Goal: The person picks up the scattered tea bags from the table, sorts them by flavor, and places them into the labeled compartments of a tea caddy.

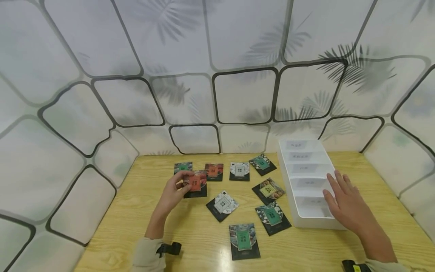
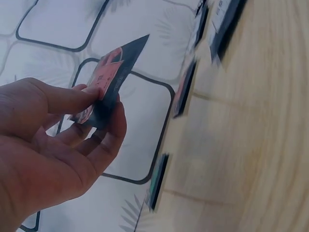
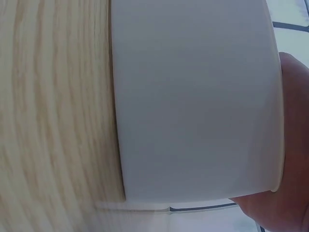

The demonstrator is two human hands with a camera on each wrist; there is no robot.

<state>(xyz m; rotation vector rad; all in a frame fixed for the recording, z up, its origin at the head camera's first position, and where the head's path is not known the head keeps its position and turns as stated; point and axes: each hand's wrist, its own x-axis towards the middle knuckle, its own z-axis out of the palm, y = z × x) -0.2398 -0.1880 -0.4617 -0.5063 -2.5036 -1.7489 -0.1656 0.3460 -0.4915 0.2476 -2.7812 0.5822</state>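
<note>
My left hand [image 1: 171, 194] pinches a flat dark sachet with a red label [image 1: 198, 185] between thumb and fingers. In the left wrist view the same sachet [image 2: 118, 77] is tilted and held up off the table, the thumb across its label side. My right hand [image 1: 348, 202] lies with extended fingers over the right edge of a white compartmented box [image 1: 293, 204]. In the right wrist view the box wall [image 3: 198, 111] fills the middle, and part of the hand [image 3: 294, 159] shows at its rim.
On the wooden table [image 1: 190, 234] lie several similar sachets, among them a red one [image 1: 213, 171], white ones [image 1: 239, 170], a yellow one [image 1: 268, 190] and green ones [image 1: 244, 240]. The box's compartments carry paper labels [image 1: 299, 144]. A patterned fabric wall [image 1: 244, 96] stands behind.
</note>
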